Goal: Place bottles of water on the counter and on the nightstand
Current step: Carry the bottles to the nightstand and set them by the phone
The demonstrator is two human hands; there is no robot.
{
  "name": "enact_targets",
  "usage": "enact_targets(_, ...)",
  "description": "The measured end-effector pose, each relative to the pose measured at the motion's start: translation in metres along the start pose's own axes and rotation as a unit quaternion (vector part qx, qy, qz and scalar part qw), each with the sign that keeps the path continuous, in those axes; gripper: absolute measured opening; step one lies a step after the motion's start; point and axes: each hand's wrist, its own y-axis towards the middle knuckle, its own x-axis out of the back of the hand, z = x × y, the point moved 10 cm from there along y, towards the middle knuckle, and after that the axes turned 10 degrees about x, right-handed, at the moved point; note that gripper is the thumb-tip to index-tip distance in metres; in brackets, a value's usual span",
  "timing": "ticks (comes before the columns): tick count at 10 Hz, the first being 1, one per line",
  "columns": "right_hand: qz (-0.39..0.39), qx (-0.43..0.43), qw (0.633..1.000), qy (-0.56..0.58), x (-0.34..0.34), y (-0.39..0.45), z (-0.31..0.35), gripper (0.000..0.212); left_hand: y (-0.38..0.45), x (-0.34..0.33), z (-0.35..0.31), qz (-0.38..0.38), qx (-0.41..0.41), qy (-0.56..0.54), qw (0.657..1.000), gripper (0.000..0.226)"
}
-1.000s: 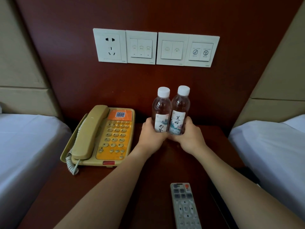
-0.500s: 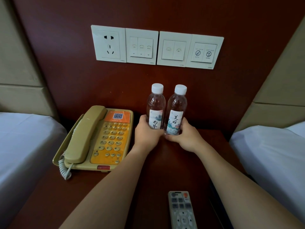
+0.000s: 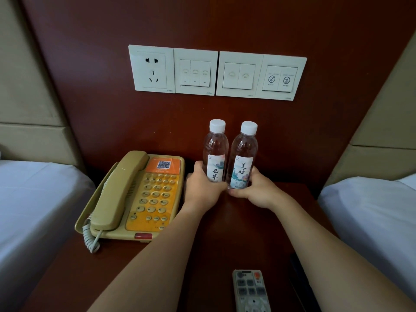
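On nightstand (image 3: 258,233): 2 upright bottles (image 3: 215,152), 1 per hand (image 3: 202,188).

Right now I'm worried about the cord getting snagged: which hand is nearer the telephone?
Left. The left hand grips a bottle just right of the telephone; the right hand grips the other bottle, farther right.

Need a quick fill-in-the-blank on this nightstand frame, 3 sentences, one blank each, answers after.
1. Each hand, the left hand and the right hand, grips one ____.
2. The telephone sits to the ____ of the bottles.
3. Both bottle caps are ____ in colour.

Missing words: bottle; left; white
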Motion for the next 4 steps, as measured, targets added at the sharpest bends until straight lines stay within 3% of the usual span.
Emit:
enact_targets(2, 0.024, -0.017, 0.999, -0.015, -0.002, -0.003, 0.006, 0.090, -0.002, -0.001, 0.001, -0.002, 0.006, 0.025, 1.000, 0.067)
enact_targets(3, 0.012, -0.008, 0.999, -0.043, 0.016, -0.022, 0.034, 0.088, -0.015, 0.001, -0.001, -0.009, -0.010, 0.051, 0.999, 0.097)
enact_targets(4, -0.097, 0.087, 0.990, -0.061, 0.080, -0.047, 0.089, 0.055, -0.036, 0.006, 0.004, -0.009, -0.019, 0.038, 0.999, 0.113)
